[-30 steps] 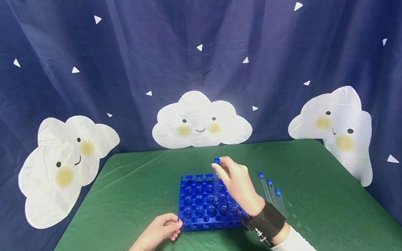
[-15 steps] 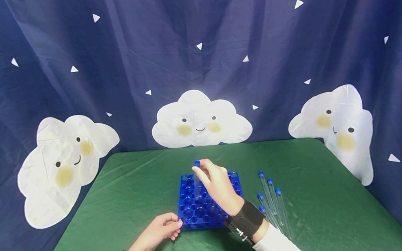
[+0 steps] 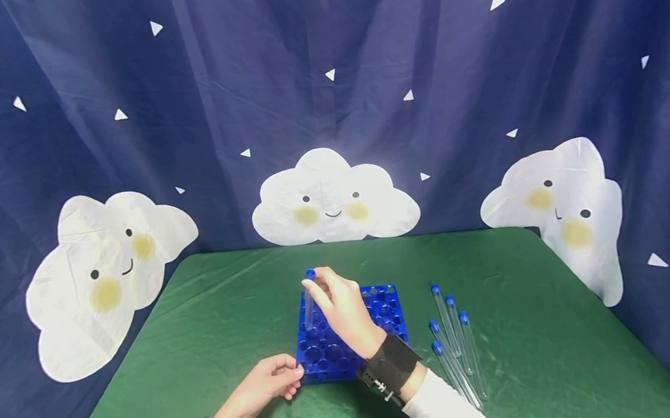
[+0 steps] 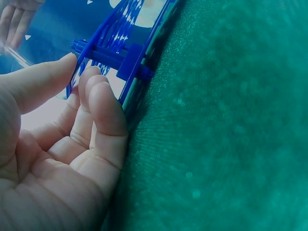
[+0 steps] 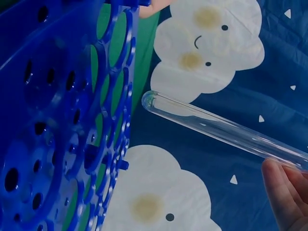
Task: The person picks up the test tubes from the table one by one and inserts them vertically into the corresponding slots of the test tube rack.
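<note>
1. While the left hand (image 3: 263,388) rests on the green cloth-covered table (image 3: 535,351), its curled fingertips (image 4: 103,98) press against the near-left corner of the blue plastic perforated tube rack (image 3: 378,304); it clasps nothing.
2. Pinching a clear glass test tube with a blue cap (image 3: 309,299) near its capped top, the right hand (image 3: 343,310) holds it almost upright over the rack's left edge, at about 12 o'clock from the left hand.
3. From the right wrist view, the tube's rounded bottom (image 5: 151,100) hangs just beside the rack's holes, not inside one.
4. Four more blue-capped clear tubes (image 3: 453,331) lie on the cloth at 3 o'clock from the rack, close together.
5. Behind the table hangs a dark blue curtain with white smiling clouds (image 3: 334,199).
</note>
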The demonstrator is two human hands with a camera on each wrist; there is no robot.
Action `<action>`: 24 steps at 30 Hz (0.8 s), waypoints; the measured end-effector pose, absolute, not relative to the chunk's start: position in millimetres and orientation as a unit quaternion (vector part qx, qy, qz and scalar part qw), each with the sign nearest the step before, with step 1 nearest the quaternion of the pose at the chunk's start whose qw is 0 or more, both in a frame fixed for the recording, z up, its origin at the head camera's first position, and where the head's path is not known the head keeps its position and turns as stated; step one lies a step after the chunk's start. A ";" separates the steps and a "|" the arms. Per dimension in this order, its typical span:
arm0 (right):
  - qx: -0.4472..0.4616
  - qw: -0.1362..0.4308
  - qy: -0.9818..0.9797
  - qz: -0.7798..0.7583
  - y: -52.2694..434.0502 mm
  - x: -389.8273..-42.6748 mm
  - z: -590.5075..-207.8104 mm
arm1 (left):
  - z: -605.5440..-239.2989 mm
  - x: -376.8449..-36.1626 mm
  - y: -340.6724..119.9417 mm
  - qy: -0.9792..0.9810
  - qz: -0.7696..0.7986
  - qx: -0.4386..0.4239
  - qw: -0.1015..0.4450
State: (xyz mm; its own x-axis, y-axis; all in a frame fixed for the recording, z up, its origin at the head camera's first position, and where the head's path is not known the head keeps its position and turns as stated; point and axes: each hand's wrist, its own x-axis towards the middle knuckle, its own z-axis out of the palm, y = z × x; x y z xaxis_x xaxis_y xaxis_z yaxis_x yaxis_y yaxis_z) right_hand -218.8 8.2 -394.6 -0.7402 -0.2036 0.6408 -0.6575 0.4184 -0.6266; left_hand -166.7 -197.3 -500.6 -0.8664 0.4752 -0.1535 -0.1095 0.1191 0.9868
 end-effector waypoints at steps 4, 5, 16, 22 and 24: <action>0.266 0.243 -0.807 0.468 3.5 -222.0 -398.7 | -500.5 -166.6 -197.3 0.715 0.650 0.127 0.225; 0.266 0.243 -0.808 0.466 2.4 -222.8 -400.0 | -500.6 -166.5 -197.4 0.715 0.650 0.127 0.225; 0.267 0.217 -0.827 0.445 -5.7 -229.2 -409.4 | -501.3 -167.2 -197.5 0.708 0.656 0.123 0.230; 0.266 0.204 -0.842 0.423 -7.3 -231.3 -412.5 | -500.3 -167.5 -197.3 0.705 0.658 0.122 0.234; 0.266 0.200 -0.844 0.420 -7.5 -231.4 -413.1 | -500.3 -167.5 -197.3 0.706 0.657 0.124 0.233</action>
